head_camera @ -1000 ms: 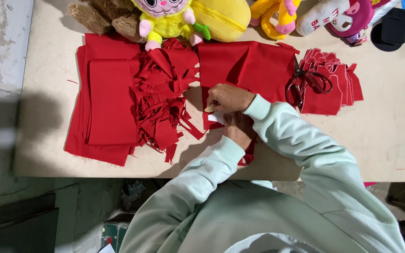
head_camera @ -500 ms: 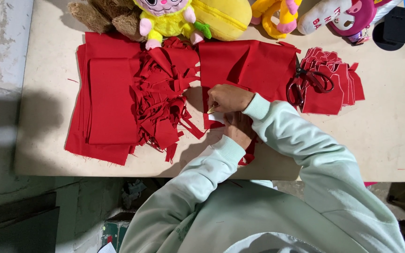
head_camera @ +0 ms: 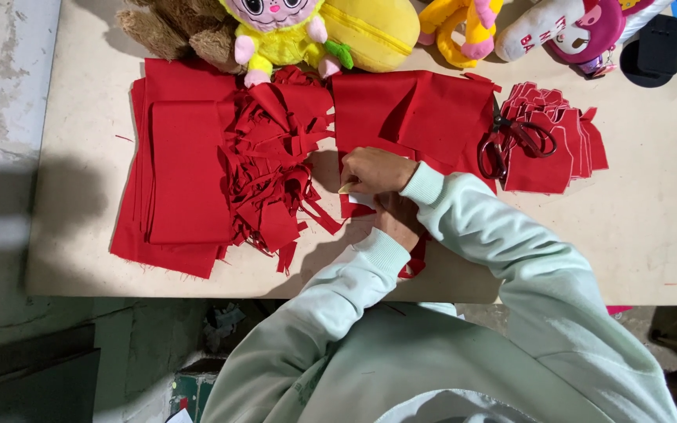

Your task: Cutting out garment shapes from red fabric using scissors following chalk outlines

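Observation:
My right hand is closed on a small pale yellowish piece, its tip resting on a red fabric piece at the middle of the table. Just below it, my left hand holds down a small white paper shape on that same fabric. The two hands touch, and the left hand's fingers are partly hidden. Both sleeves are pale green.
A stack of red cloth sheets and a heap of red scraps lie to the left. Folded red cloth lies behind the hands. Scissors rest on cut red pieces at right. Plush toys line the far edge of the table.
Both hands stay at the same spot on the red fabric, with only a slight shift of the fingers. Nothing else has moved.

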